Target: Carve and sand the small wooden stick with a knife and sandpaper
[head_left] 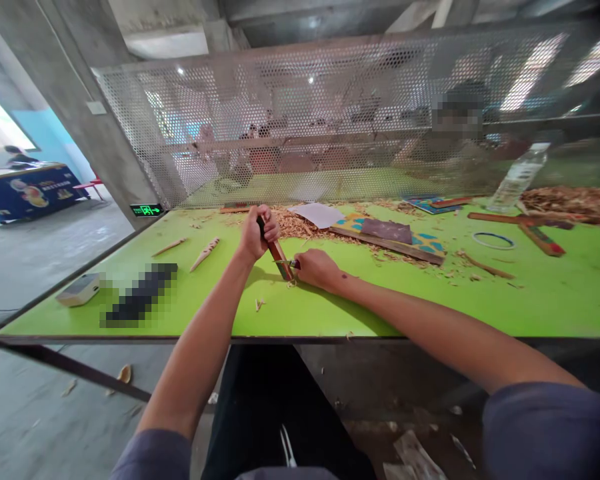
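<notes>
My left hand (260,232) is closed around the upper end of a reddish-brown strip of wood (279,256). The strip slants down to the right, its lower end at the green table (210,313). In my right hand (319,269), closed as a fist, is a small carving knife (295,264) with a dark purplish handle. Its thin blade reaches left to the strip near the lower end; whether it cuts in, I cannot tell. A few pale shavings (260,305) lie in front of the hands. Behind them is a heap of shavings (300,225) with a white sheet (317,215) on it.
Two carved sticks (206,253), a white box (80,291) and a blurred dark object (143,297) lie left. Right are a board with sandpaper (387,231), a ring (493,240), wood pieces (540,239) and a bottle (520,177). A perforated screen (300,120) stands behind; a person is beyond it.
</notes>
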Tool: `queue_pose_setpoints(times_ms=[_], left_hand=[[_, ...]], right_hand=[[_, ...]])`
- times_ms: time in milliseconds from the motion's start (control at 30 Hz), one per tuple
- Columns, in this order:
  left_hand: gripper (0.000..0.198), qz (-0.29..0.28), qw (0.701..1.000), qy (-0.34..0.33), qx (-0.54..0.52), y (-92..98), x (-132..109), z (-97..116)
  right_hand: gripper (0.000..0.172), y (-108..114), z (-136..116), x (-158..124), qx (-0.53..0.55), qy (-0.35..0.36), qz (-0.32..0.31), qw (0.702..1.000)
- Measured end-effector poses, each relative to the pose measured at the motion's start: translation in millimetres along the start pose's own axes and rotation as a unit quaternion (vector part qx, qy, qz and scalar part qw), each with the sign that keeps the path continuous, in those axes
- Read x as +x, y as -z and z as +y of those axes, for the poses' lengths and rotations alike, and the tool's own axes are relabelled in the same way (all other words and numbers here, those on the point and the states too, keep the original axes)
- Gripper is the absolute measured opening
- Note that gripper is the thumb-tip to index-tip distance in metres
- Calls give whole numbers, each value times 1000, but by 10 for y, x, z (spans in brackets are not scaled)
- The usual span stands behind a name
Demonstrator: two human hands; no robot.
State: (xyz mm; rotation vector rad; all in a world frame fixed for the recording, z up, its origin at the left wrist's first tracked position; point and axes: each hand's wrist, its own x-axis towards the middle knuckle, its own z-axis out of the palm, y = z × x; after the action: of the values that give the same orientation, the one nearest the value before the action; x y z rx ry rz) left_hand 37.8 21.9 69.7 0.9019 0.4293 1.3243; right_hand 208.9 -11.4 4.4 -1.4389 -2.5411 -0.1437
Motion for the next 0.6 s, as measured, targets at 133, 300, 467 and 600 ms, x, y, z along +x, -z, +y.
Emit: queue_pose_setpoints(times_ms=[133, 300, 467, 600], left_hand=[[37, -7, 999, 18, -30, 24, -20, 22], [40, -4, 998, 16, -53, 141, -29, 78], [41, 11, 997, 28, -65, 221, -36, 115], [44, 13, 999, 24, -40, 252, -35, 118]], right_hand=[[32, 23, 10, -40, -12, 10, -14, 1000], [35, 75, 31, -97, -59, 21, -52, 997], [33, 136, 76, -128, -73, 28, -81, 994], [32, 174, 128, -133, -79, 46, -97, 991]])
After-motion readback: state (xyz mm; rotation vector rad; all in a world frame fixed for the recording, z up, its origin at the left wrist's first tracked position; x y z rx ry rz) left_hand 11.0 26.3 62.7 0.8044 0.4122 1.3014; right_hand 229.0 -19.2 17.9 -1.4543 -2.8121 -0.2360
